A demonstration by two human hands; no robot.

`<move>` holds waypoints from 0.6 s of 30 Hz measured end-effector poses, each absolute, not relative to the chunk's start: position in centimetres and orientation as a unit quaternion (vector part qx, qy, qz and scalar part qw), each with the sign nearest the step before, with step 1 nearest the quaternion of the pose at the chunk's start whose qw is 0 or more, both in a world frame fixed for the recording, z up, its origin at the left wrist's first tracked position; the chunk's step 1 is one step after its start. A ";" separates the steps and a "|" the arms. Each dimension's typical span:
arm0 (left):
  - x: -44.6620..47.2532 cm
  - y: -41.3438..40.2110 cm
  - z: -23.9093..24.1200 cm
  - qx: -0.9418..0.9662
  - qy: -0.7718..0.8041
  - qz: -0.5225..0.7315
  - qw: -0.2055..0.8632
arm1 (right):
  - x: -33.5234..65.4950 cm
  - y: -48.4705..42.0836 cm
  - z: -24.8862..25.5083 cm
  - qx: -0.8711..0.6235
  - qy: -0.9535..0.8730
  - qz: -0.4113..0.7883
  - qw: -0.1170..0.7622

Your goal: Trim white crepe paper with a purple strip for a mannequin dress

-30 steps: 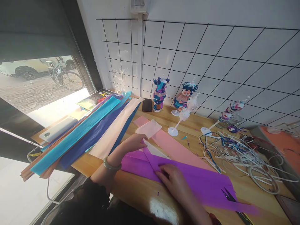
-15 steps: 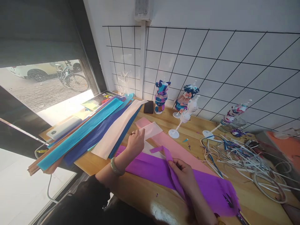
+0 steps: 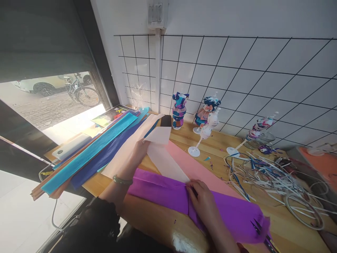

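Note:
My left hand (image 3: 139,154) is closed on a sheet of pale pink crepe paper (image 3: 159,135), lifting its folded far end. The sheet slants down from there to my right hand (image 3: 204,200). That hand pinches a narrow purple paper strip (image 3: 193,214) over a wide purple crepe sheet (image 3: 231,214); its fingertips also meet the pale sheet's near end, and whether they grip it is hidden. Beneath the pale sheet lies a salmon pink sheet (image 3: 200,167). A dark pointed tool like scissors (image 3: 259,230) rests on the purple sheet's right end.
Long blue and brown crepe sheets (image 3: 89,151) are piled at left, beside a white device (image 3: 71,146). Several small white-stemmed dress forms (image 3: 180,110) stand along the grid wall. Tangled cords and strips (image 3: 279,179) cover the right side. A black flat object (image 3: 165,120) lies behind the pale paper.
My left hand has moved left and slightly down, now holding up the pale sheet. My right hand stays near its place; the purple strip's upper end no longer sticks up above it.

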State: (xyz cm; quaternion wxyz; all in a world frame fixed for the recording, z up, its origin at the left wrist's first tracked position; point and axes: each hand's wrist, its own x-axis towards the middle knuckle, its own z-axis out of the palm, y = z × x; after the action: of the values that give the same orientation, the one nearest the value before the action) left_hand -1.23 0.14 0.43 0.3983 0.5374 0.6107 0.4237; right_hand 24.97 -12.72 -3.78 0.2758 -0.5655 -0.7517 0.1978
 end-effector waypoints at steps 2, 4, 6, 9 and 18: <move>-1.4 0.4 0.4 0.469 0.575 0.475 0.472 | 24.8 -12.8 -3.7 -0.568 -0.754 0.202 0.261; -1.6 0.9 0.2 0.390 0.535 0.517 0.541 | 24.8 -13.0 -3.6 -0.570 -0.754 0.203 0.256; -1.7 1.6 -0.1 0.301 0.504 0.558 0.587 | 24.7 -13.1 -3.6 -0.570 -0.753 0.200 0.260; -1.9 2.9 -0.7 0.222 0.488 0.592 0.602 | 24.8 -13.1 -3.7 -0.569 -0.753 0.192 0.268; -2.6 4.5 -2.5 0.111 0.444 0.609 0.648 | 25.0 -12.8 -3.9 -0.575 -0.747 0.167 0.289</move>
State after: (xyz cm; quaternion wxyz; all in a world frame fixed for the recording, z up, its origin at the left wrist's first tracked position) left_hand -2.64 4.51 -2.51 0.6480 0.1112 0.4438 0.6088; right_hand 25.04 -12.80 -3.93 0.2886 -0.5754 -0.7468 0.1668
